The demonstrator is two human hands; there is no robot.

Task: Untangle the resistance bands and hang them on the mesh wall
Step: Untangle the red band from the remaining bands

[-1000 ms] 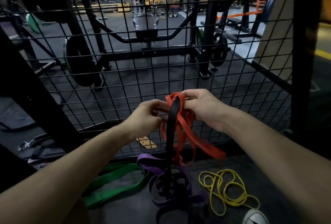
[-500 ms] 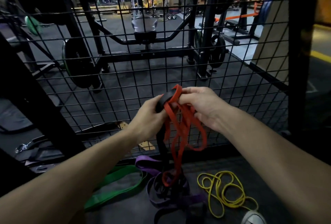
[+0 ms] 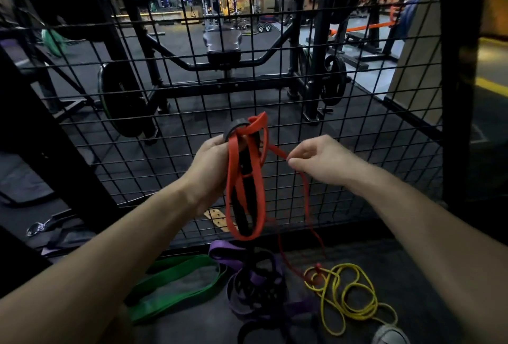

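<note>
A tangle of a red band [image 3: 245,184] and a black band [image 3: 243,206] is held up in front of the mesh wall [image 3: 357,129], gripped near its top by the left hand [image 3: 211,162], whose fingers are curled round the bunched loops. One thin strand of the red band is drawn off to the right and is pinched between the thumb and forefinger of the right hand [image 3: 320,162]; from there it trails down to the floor [image 3: 192,327], where its end lies across the yellow band [image 3: 349,297]. The two hands are held apart, with a short taut length of red between them, both just in front of the mesh but not seen to touch it. The black band hangs straight down into a heap with the purple band [image 3: 247,266] on the floor directly beneath the hands. A green band [image 3: 176,286] lies flat to the left of that heap, and the yellow band is coiled loosely to its right. The mesh wall is bounded on the right by a dark upright post [image 3: 461,96] and crossed on the left by a slanting black beam [image 3: 55,151]. Open mesh is seen above and to either side of the hands. Behind the mesh a weight rack [image 3: 225,88] with plates stands.
</note>
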